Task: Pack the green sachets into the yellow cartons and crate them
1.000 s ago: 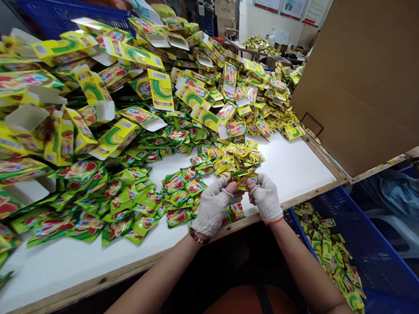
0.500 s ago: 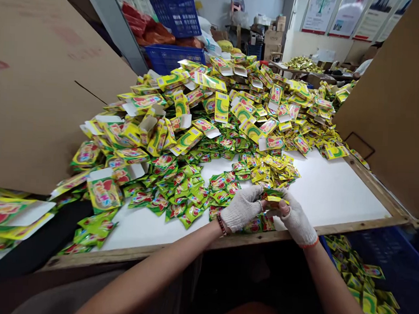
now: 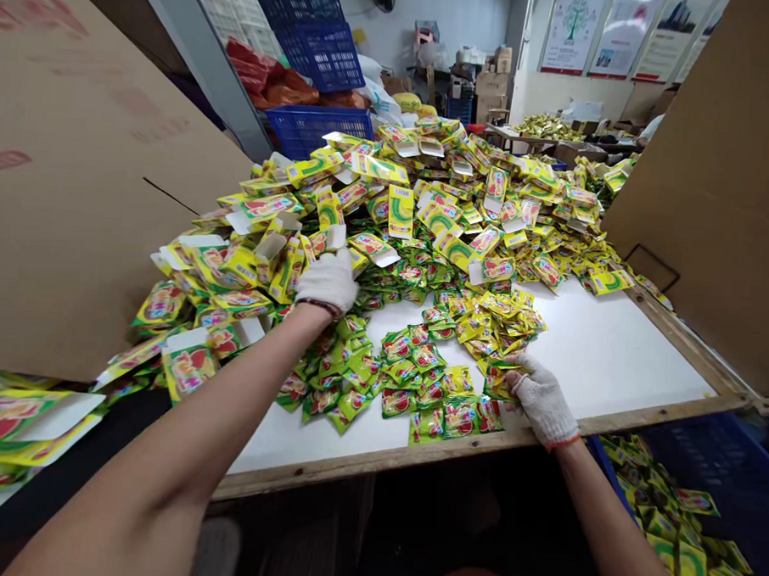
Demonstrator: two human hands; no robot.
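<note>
Reaching into the heap of yellow-green cardboard boxes [image 3: 401, 211], my gloved left hand [image 3: 329, 281] is closed over one box [image 3: 358, 263], most of it hidden beneath the hand. The fingertips are partly out of sight. Near the table's front edge, my gloved right hand [image 3: 538, 401] pinches green-and-yellow sachets [image 3: 499, 378] between thumb and fingers; how many I cannot tell. Beside it on the white tabletop lie watermelon-printed green sachets [image 3: 460, 416] and a pile of yellow sachets [image 3: 501, 319]. More green sachets [image 3: 348, 371] spread below my left forearm.
Cardboard panels stand at left [image 3: 96, 190] and right [image 3: 712, 217]. A wooden rim [image 3: 659, 410] edges the table. Below right is a blue crate [image 3: 702, 455] holding packets. Blue crates [image 3: 318, 132] stand behind the heap. An open box [image 3: 28, 417] lies at far left.
My left hand has left the right hand and moved left and away from me onto the boxes. My right hand stays near the front edge with sachets. The view has tilted slightly upward.
</note>
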